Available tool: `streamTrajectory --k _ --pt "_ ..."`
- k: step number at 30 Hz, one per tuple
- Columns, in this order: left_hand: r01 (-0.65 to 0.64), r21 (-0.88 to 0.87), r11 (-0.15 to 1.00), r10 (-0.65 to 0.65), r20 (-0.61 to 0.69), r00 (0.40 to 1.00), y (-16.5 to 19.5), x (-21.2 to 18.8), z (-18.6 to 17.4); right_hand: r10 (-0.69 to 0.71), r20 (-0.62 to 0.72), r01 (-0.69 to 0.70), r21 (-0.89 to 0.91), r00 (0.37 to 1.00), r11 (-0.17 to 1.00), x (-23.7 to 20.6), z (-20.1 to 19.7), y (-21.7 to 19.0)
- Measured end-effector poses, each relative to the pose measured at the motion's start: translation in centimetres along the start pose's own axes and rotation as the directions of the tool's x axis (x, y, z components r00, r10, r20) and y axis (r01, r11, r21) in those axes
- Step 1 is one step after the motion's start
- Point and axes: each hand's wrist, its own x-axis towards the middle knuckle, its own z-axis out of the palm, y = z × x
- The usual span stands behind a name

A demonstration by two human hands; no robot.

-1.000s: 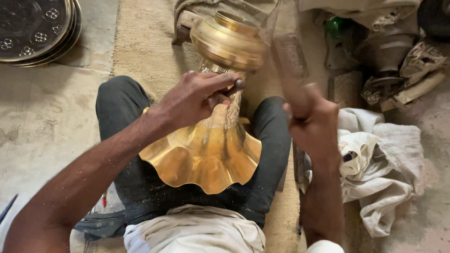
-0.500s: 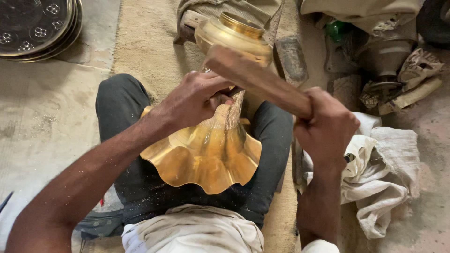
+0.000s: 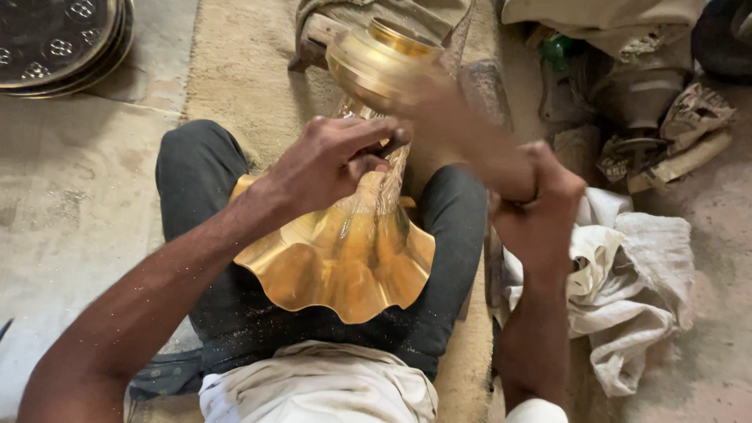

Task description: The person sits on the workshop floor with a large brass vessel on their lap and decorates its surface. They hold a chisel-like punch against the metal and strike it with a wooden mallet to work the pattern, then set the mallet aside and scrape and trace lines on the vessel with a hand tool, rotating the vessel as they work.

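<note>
Over sandy floor, left hand (image 3: 333, 160) grips brass vase (image 3: 352, 235); right hand (image 3: 540, 200) clutches blurred mallet (image 3: 462, 133).

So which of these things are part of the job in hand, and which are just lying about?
In hand:
- brass vase, fluted rim toward the person, gripped at the neck by the left hand
- wooden mallet, blurred, in the right hand

Lying about:
- white cloth
- stacked dark plates
- crumpled rags and scrap
</note>
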Motion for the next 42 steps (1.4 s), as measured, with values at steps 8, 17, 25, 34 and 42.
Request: streamTrajectory --k 8,17,25,34,42 --pt "0.101 0.008 0.995 -0.101 0.028 0.994 0.1 -0.1 -0.3 0.100 0.044 -0.097 -0.072 0.994 0.993 0.7 -0.3 -1.2" --pt "0.045 0.011 0.999 -0.044 -0.042 0.998 -0.7 -0.7 0.5 -0.062 0.003 0.061 -0.225 0.998 0.972 1.3 -0.3 -1.9" --pt "0.130 0.034 0.991 -0.127 -0.084 0.988 0.3 -1.0 0.3 -0.096 0.066 0.114 -0.368 0.993 0.923 1.5 -0.6 -1.1" --pt "0.164 -0.016 0.986 -0.164 -0.150 0.975 1.5 -0.7 0.2 -0.036 0.046 0.048 -0.287 0.998 0.957 2.4 -1.5 -0.7" --pt "0.133 -0.089 0.987 -0.149 -0.212 0.966 1.4 -1.3 0.8 -0.189 0.077 0.192 -0.033 0.979 0.981 3.2 -1.6 0.5"
